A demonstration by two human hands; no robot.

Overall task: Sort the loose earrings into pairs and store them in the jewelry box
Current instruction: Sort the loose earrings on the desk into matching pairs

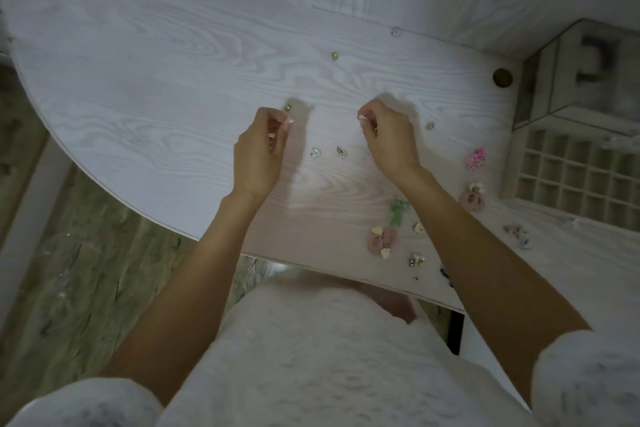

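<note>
Left hand (261, 146) and right hand (388, 135) curled, fingertips pinched; contents too small to tell. Two clear earrings (328, 151) between them, jewelry box (575, 180) well right.

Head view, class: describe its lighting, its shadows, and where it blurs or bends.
Head view: dim, flat light; soft shadows fall beyond both hands, left hand and right hand, on the white wood-grain table; the wide lens curves the table edge; the grey gridded jewelry box at the right margin looks soft and smeared.

No readable text anywhere.
</note>
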